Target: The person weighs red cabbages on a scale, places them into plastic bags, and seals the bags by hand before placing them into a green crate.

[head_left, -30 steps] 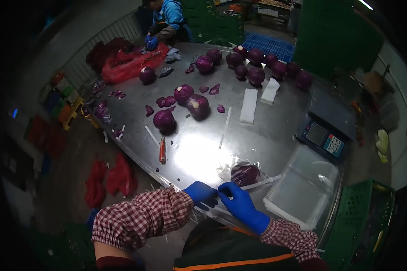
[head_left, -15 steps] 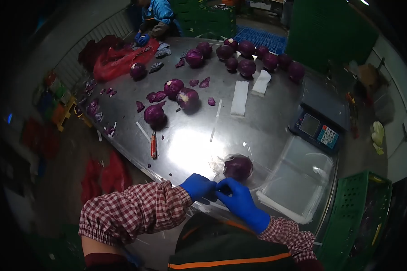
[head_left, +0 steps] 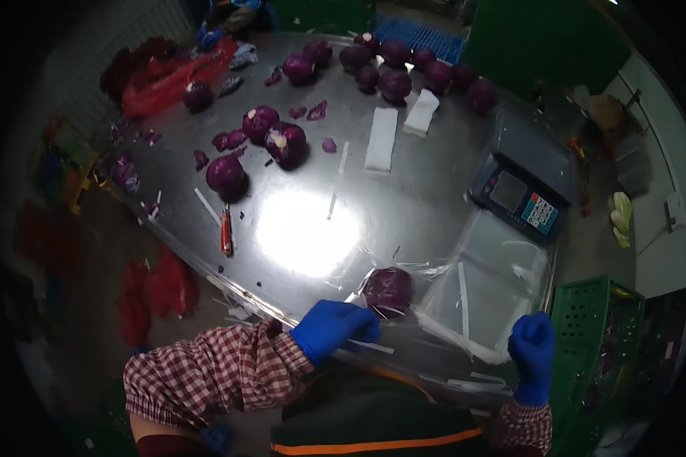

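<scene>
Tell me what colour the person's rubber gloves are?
Bright blue, on left hand and right hand, clearest in the head view.

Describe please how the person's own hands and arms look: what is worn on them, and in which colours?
The left hand and the right hand are both gloved in bright blue, smooth and without markings. The left sleeve is red-and-white checked cloth, loose, and gathered at the wrist into an elastic cuff. The right sleeve has the same check, though only a short part of it shows.

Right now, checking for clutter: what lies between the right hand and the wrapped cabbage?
Head view: between right hand and wrapped cabbage, a clear plastic bag stack with thin white strips.
</scene>
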Demonstrator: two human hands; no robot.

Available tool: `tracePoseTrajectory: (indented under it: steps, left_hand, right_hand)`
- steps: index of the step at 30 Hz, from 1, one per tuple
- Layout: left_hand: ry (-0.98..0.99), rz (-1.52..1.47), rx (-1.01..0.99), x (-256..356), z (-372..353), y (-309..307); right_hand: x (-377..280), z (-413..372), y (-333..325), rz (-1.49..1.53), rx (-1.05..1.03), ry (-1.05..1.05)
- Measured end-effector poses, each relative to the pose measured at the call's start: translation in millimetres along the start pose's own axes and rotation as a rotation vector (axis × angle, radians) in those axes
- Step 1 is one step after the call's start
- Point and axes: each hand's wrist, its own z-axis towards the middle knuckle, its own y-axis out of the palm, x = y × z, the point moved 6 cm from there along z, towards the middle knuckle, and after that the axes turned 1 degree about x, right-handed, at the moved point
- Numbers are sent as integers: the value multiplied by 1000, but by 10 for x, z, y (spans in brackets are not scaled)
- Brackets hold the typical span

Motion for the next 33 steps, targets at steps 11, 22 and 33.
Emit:
tracePoseTrajectory:
  steps: [11, 22, 33]
  left_hand:
    - [840, 1246, -4, -332, 317, 957]
    - [833, 1719, 388, -231, 367, 500]
    - [-252, -405, 65, -1584, 613, 1024]
  right_hand:
    - [520, 382, -1078, -186, 453, 78]
    - [1610, 337, -566, -1015, 131, -67]
    - [1769, 347, -386, -482, -63, 334]
